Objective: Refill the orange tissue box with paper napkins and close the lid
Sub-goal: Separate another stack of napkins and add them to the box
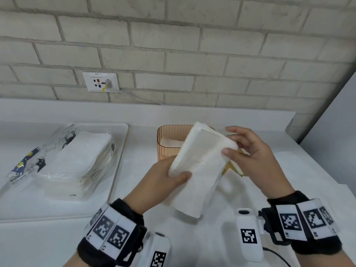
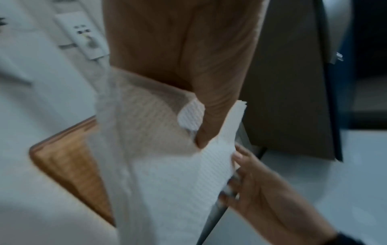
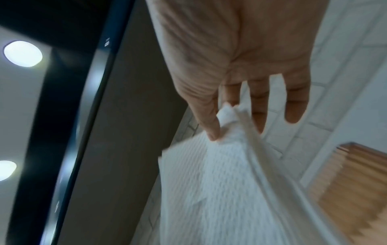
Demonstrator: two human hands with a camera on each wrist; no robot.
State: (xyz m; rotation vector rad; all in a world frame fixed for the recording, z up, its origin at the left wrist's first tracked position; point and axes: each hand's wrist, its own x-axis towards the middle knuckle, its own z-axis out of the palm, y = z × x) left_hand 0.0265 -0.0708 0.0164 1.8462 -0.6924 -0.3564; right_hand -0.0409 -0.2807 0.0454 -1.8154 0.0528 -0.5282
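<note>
napkin stack (image 1: 198, 168) held tilted just in front of the open orange box (image 1: 167, 140). left hand (image 1: 163, 178) grips its near side, right hand (image 1: 250, 151) pinches the far corner. light and floppy, i'd say; best held by both ends.

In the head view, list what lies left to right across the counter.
Opened napkin pack on its white tray → left hand → napkin stack held in front of the orange tissue box → right hand.
</note>
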